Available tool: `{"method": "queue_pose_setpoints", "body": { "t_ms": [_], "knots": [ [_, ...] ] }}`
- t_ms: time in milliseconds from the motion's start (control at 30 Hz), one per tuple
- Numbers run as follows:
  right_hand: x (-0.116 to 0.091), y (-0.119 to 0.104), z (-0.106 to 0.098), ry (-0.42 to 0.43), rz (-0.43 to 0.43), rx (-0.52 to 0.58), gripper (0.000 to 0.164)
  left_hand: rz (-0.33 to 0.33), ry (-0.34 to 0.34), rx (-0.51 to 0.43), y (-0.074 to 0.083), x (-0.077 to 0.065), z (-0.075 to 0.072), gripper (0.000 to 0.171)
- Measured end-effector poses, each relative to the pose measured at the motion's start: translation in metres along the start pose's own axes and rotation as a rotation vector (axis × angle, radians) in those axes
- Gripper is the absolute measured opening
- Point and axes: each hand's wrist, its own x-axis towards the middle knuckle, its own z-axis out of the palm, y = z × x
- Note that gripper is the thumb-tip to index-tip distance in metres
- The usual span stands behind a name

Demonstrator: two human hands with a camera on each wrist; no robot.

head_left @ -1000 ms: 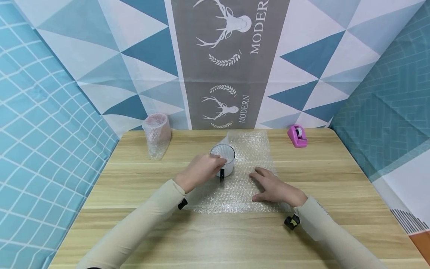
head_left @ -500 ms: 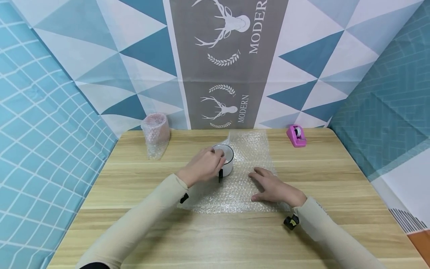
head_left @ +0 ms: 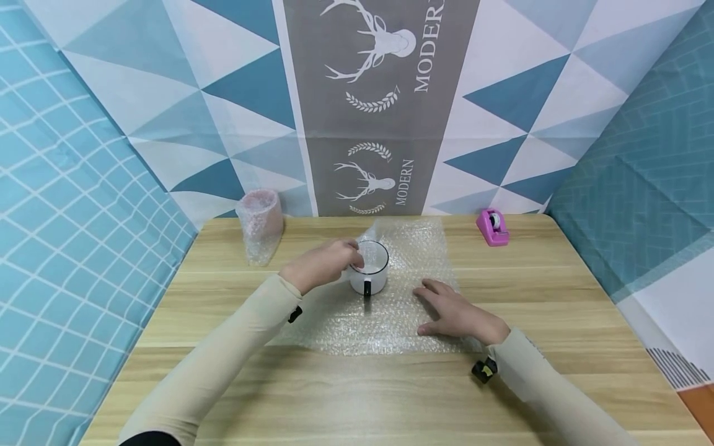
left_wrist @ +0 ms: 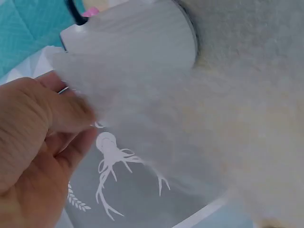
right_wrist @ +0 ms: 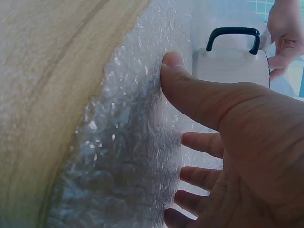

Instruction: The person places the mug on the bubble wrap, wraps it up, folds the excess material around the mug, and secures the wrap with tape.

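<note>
A white enamel mug [head_left: 378, 282] with a dark rim and black handle stands upright on a sheet of bubble wrap [head_left: 390, 331]. At the mug's left rim, my left hand [head_left: 325, 264] pinches an edge of the wrap between thumb and fingers. In the left wrist view, the raised bubble wrap [left_wrist: 142, 109] runs from those fingers, blurred, partly covering the mug [left_wrist: 137, 38]. My right hand [head_left: 458, 313] rests on the sheet to the right of the mug, fingers spread. The right wrist view has its fingertips touching the bubble wrap [right_wrist: 123, 128].
A pink tape dispenser [head_left: 493, 228] stands at the back right of the wooden table [head_left: 357, 402]. At the back left is a pinkish cylindrical object in bubble wrap [head_left: 261, 223]. A patterned backdrop [head_left: 374, 155] rises behind the table's far edge.
My left hand has moved from over the mug's opening to its left side, drawing the wrap's edge leftward with it. The right hand stays where it was.
</note>
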Motion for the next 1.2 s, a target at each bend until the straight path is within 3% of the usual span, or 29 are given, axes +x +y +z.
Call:
{"method": "queue_pose_setpoints", "body": {
  "t_ms": [200, 533, 667, 800, 933, 1033, 1100, 1200],
  "knots": [
    [0.001, 0.001, 0.001, 0.005, -0.005, 0.001, 0.087, 0.092, 0.061, 0.121, -0.007, 0.001, 0.006, 0.011],
    [0.0, 0.002, 0.002, 0.007, -0.027, -0.01, 0.086, 0.093, 0.062, 0.192, -0.008, 0.001, 0.008, 0.012],
    [0.001, 0.003, 0.003, 0.011, -0.031, -0.011, 0.085, 0.074, 0.012, 0.11, -0.008, 0.003, 0.004, 0.012],
    [0.001, 0.005, 0.003, 0.01, -0.028, -0.011, 0.085, 0.017, -0.11, -0.05, -0.009, 0.006, -0.005, 0.01],
    [0.001, 0.005, 0.003, 0.007, -0.024, -0.01, 0.085, -0.028, -0.182, -0.183, -0.011, 0.009, -0.011, 0.05],
    [0.001, 0.005, 0.002, 0.003, -0.021, -0.008, 0.086, -0.041, -0.132, -0.247, -0.014, 0.01, -0.013, 0.06],
    [0.0, 0.004, 0.002, 0.002, -0.018, 0.0, 0.086, -0.033, -0.076, -0.256, -0.016, 0.011, -0.012, 0.055],
    [0.0, 0.003, 0.001, 0.004, -0.018, -0.005, 0.086, 0.011, 0.0, -0.197, -0.019, 0.011, -0.011, 0.041]
  ]
}}
